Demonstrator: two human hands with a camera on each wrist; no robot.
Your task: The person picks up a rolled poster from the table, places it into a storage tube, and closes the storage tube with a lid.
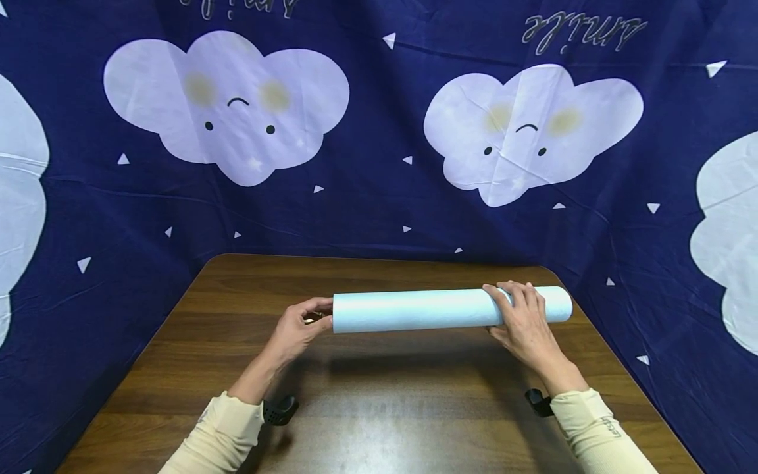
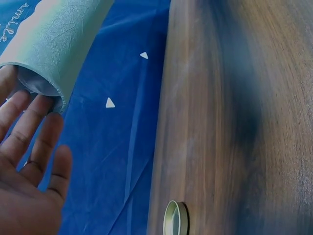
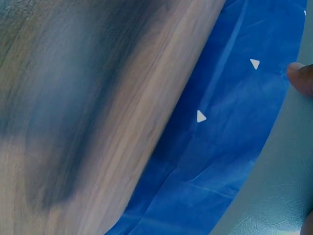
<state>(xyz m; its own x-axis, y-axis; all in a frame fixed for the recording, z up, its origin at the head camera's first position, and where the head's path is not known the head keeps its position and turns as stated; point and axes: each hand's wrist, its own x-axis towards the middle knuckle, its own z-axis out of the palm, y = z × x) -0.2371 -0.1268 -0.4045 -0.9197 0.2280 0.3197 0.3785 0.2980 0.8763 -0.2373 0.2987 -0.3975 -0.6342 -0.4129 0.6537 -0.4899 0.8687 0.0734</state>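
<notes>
I see a pale blue-white roll (image 1: pixel 438 309) with faint crinkled texture, dark brown wood-grain table (image 1: pixel 367 408), navy backdrop cloth (image 1: pixel 379 197) patterned with white clouds and small triangles, cream sleeves (image 1: pixel 225 434).

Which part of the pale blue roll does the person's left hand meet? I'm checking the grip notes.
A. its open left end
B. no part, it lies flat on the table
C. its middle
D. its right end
A: the left hand has its fingers at the open left end of the roll, while the right hand holds it near the other end.

Left hand (image 1: pixel 296 327) spread, fingers (image 2: pixel 34 132) straight (palm facing right); right hand (image 1: pixel 524 322) palm down, fingers curled over
</notes>
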